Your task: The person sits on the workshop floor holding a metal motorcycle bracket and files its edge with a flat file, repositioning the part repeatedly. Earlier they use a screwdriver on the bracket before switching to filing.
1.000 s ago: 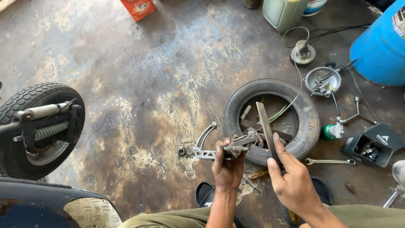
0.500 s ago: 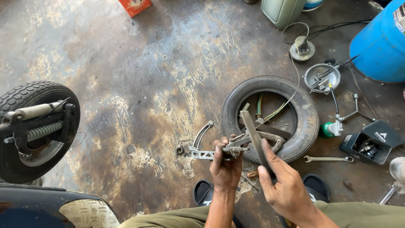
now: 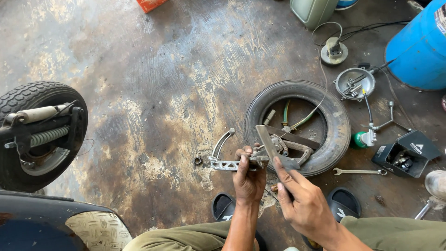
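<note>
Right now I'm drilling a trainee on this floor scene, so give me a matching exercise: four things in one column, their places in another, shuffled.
Things:
1. flat metal bar
2. open-end wrench
3. loose tyre
4. metal lever bracket

Places:
A. held in the left hand
B. lying on the floor right of the tyre
C. held in the right hand
D. flat on the floor, parts inside its ring

Pairs: 1-C, 2-B, 3-D, 4-A

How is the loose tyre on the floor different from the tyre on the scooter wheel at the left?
The loose tyre lies flat on the floor with tools and parts inside its ring; the scooter tyre stands upright, mounted on a wheel with a spring beside it. The loose tyre looks smooth and worn, while the scooter tyre shows clear blocky tread. Both are black rubber.
</note>
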